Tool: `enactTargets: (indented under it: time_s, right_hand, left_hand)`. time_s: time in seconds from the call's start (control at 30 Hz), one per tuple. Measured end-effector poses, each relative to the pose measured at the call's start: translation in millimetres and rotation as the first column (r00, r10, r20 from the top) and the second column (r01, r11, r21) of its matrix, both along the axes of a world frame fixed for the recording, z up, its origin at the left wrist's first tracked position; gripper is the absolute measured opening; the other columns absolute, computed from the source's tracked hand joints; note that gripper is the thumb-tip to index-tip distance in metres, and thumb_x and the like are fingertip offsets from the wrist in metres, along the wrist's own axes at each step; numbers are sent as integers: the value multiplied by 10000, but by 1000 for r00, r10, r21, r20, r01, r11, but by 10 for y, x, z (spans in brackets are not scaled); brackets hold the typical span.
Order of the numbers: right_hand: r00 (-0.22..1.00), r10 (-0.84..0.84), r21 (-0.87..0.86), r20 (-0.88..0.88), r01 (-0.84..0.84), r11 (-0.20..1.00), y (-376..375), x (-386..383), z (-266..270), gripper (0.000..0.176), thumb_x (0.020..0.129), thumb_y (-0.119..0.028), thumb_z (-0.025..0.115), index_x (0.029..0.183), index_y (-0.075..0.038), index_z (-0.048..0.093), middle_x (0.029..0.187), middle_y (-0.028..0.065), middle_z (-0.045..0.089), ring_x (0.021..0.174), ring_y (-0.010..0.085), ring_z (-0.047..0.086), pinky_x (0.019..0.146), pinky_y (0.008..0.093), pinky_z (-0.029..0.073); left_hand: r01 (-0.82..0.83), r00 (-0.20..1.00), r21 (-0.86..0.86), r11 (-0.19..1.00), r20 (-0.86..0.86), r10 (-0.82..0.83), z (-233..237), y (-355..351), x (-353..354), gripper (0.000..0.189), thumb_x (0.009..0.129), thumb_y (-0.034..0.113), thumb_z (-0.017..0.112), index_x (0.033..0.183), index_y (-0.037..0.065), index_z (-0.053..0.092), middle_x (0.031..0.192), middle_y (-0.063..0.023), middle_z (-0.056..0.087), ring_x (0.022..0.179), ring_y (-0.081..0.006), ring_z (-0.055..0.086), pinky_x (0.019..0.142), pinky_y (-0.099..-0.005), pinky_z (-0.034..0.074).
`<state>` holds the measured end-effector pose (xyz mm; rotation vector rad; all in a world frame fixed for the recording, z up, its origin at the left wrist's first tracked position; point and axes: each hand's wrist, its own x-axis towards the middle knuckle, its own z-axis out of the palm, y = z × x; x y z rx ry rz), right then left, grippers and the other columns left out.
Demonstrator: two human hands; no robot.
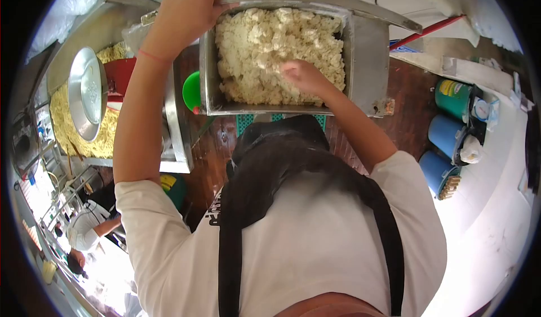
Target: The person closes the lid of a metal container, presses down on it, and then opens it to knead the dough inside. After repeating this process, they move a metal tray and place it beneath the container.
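Clearly, your left hand (pixel 191 10) is wrapped around the end of the metal lid (pixel 315 0), thumb on one side and fingers on the other, probably to steady it away from the box's mouth. Your right hand (pixel 307 77) is over the crumbly dough (pixel 259 47), fingers loosely curled; whether they pinch any of it or only rest at its surface, I can't make out. The dough lies inside the metal box (pixel 270 112), heaped unevenly between walls that seem to keep the loose lumps together. You face the box squarely, its near rim just beyond your dark apron (pixel 282 148), a position that lets both arms reach it. Just left of the box sits a green bowl (pixel 191 92), partly hidden by its side. Farther left, a round steel pan (pixel 87 97) stands over a spread of yellow strands (pixel 59 117), within a low-walled metal table (pixel 177 153). Off to your right, well apart from the box, a green tub (pixel 452 98) and two blue tubs (pixel 445 134) line the wall, leaving floor between them and you. At lower left, a co-worker (pixel 84 232) bends forward.
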<state>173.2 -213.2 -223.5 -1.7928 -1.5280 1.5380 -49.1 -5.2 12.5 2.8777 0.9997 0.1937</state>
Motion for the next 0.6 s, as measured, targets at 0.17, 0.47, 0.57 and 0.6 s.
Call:
enactTargets:
  time_s: [0.17,0.47,0.57,0.6]
  right_hand:
    - [886,-413,-79,-210,406,911,-579,891,117,449,954,-230,655,1368,-72,584,1199,86,703,1008,204,691,864,334,546]
    - [509,-856,552,88,690,467,-887,1974,1286,366,959,-249,674,1256,-37,648,1100,102,711,1011,199,677,909,338,526]
    - [777,-544,696,315,201,690,-330,1443,1439,544,899,-300,735,1344,-31,576,1288,165,625,1185,290,602,1022,400,469]
    - [745,-404,684,530,-94,723,-115,1250,1426,586,885,-305,736,1364,-21,553,1340,181,589,1242,327,563,1053,423,449]
  left_hand:
    - [176,983,7,984,-52,-175,-59,-150,-129,332,878,155,648,1206,108,644,1018,-149,720,925,-370,680,794,-458,547]
    - [260,966,-155,953,59,-253,-508,-1431,-630,580,757,85,651,1333,77,580,1374,-139,585,1263,-337,559,1039,-476,438]
    - [200,979,-207,958,10,-203,-989,-1681,-758,562,823,119,598,1382,119,536,1449,-134,506,1331,-322,493,1089,-509,377]
    - [183,982,-204,962,1,-187,-1134,-1733,-762,586,820,110,596,1401,131,523,1467,-135,485,1351,-326,474,1099,-516,365]
